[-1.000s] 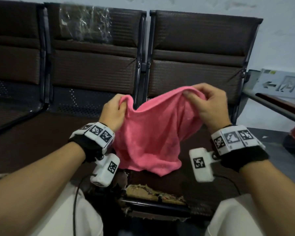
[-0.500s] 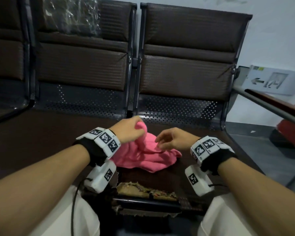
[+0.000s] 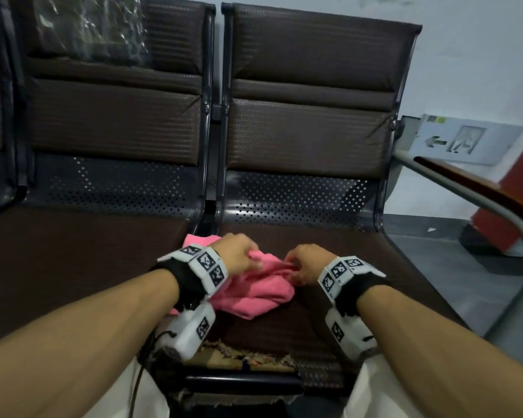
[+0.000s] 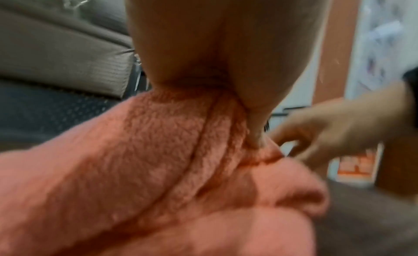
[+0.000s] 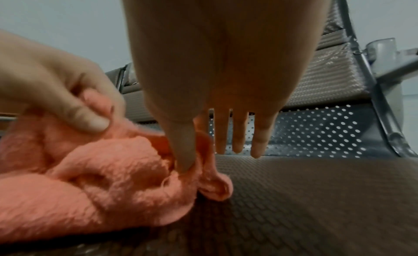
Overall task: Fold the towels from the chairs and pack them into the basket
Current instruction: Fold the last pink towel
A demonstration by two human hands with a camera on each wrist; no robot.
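A pink towel (image 3: 254,292) lies bunched on the brown seat of the right chair (image 3: 360,282). My left hand (image 3: 251,257) grips a fold at its top left; the left wrist view shows the fingers pinching the towel (image 4: 158,170). My right hand (image 3: 290,262) is at its right edge. In the right wrist view the thumb (image 5: 184,149) and forefinger pinch an edge of the towel (image 5: 101,179), and the other three fingers are straight above the seat. The left hand (image 5: 56,90) shows there too, curled round cloth. No basket is in view.
Brown padded chairs stand in a row, with plastic wrap (image 3: 88,28) on the left one's backrest. The front edge of the seat (image 3: 248,357) is torn. A metal armrest (image 3: 465,200) runs along the right. A sign (image 3: 459,140) leans on the wall.
A second ago both hands held the towel up, spread between them. They have come down and closer together, and the towel now lies crumpled on the seat.
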